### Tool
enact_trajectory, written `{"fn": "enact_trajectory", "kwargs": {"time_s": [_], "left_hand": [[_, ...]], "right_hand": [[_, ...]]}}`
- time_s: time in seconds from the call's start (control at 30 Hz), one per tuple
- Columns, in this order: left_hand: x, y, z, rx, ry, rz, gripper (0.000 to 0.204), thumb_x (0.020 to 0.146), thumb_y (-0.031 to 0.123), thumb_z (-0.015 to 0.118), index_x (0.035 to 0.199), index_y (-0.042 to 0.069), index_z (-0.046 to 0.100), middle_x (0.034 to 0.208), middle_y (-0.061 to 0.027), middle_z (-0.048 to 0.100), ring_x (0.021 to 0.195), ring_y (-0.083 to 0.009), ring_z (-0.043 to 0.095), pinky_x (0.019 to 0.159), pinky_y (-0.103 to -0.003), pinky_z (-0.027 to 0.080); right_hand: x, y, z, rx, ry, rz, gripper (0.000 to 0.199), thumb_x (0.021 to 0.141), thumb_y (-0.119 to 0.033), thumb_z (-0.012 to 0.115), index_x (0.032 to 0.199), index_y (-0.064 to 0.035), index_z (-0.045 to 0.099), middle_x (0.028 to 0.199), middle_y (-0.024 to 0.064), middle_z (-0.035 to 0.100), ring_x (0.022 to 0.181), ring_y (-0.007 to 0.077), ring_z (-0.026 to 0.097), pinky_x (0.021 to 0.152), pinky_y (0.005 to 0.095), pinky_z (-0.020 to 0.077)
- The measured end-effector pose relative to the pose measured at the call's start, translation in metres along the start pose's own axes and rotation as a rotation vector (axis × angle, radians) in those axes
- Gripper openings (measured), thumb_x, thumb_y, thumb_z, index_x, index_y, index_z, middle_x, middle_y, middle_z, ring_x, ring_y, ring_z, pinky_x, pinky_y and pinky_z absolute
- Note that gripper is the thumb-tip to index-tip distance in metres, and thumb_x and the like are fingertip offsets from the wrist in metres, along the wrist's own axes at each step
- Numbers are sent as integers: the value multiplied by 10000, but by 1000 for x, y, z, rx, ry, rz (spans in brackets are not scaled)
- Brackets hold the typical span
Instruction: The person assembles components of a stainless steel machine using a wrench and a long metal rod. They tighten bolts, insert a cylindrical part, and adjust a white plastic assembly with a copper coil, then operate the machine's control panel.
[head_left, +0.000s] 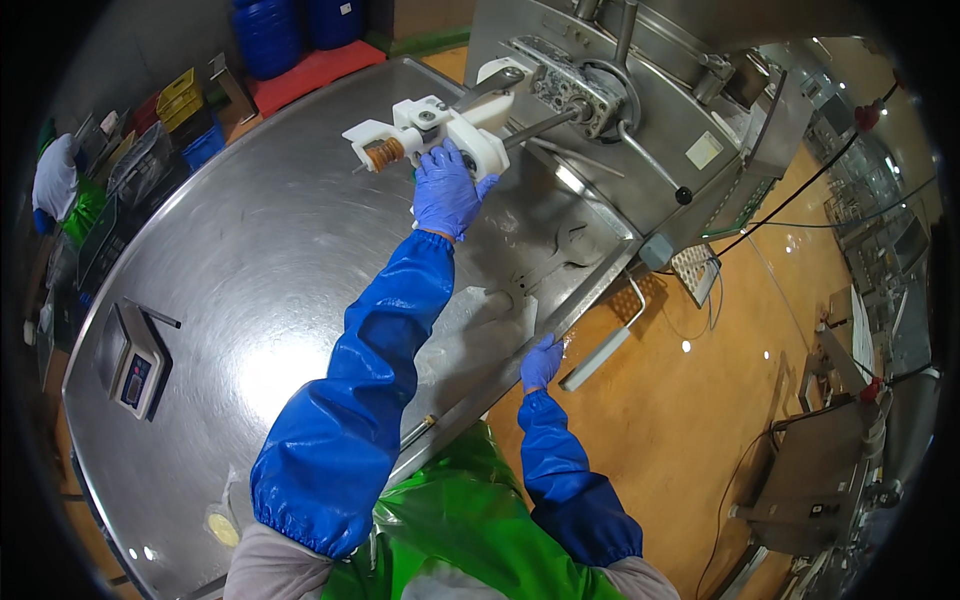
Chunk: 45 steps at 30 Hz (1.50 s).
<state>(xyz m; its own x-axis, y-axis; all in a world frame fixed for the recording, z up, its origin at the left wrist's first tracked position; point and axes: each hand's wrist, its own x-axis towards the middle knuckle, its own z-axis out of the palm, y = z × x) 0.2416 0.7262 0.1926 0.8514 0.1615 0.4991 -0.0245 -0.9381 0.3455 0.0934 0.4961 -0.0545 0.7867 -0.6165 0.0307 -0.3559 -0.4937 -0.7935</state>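
A white plastic fitting point(478, 140) with an orange-brown coiled piece point(384, 153) on its left sticks out over the steel table point(220, 230) on metal rods from the machine point(640, 60). My left hand point(447, 193), in a purple-blue glove, grips the near side of the fitting, thumb toward the right; some fingertips are hidden against it. Lower right, my right hand point(541, 363), gloved alike, is closed on the table's raised edge. Just right of it is a lever with a flat grey handle point(597, 358). Blue sleeves cover both forearms.
A small scale point(137, 375) stands at the table's left. A pale round piece point(222, 528) lies near the lower left rim. A ball-ended lever point(683, 195) juts from the machine. Blue drums point(267, 38) and crates stand behind; a person point(62, 185) is at far left.
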Motion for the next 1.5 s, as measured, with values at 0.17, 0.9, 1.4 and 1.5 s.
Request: {"fn": "enact_trajectory", "kwargs": {"time_s": [0.17, 0.9, 1.4, 1.5], "left_hand": [[2, -5, 11, 19, 99, 19, 901, 770, 587, 652, 1295, -91, 374, 1113, -227, 515, 1057, -360, 499, 904, -471, 421], [1, -2, 1, 10, 14, 3, 916, 817, 603, 590, 1340, -109, 349, 1176, -274, 508, 1108, -388, 502, 909, -473, 434], [1, -7, 13, 0, 50, -2, 933, 789, 600, 622, 1338, -106, 357, 1205, -277, 494, 1130, -396, 476, 944, -492, 400], [1, -6, 14, 32, 68, 12, 934, 789, 601, 621, 1338, -107, 356, 1214, -278, 488, 1134, -397, 474, 946, -492, 399]], "right_hand": [[1, -3, 2, 36, 23, -24, 562, 991, -315, 383, 1287, 162, 394, 1295, 366, 450, 1195, 462, 466, 1021, 456, 372], [1, -7, -3, 20, -69, 69, 655, 1003, -402, 324, 1318, 171, 365, 1365, 359, 387, 1295, 434, 383, 1098, 414, 296], [1, -3, 0, -9, -16, 15, 623, 998, -373, 354, 1297, 172, 379, 1305, 374, 437, 1221, 463, 443, 1044, 459, 355], [1, -1, 1, 7, -14, 7, 629, 998, -378, 352, 1295, 175, 380, 1306, 377, 433, 1225, 467, 437, 1047, 459, 352]]}}
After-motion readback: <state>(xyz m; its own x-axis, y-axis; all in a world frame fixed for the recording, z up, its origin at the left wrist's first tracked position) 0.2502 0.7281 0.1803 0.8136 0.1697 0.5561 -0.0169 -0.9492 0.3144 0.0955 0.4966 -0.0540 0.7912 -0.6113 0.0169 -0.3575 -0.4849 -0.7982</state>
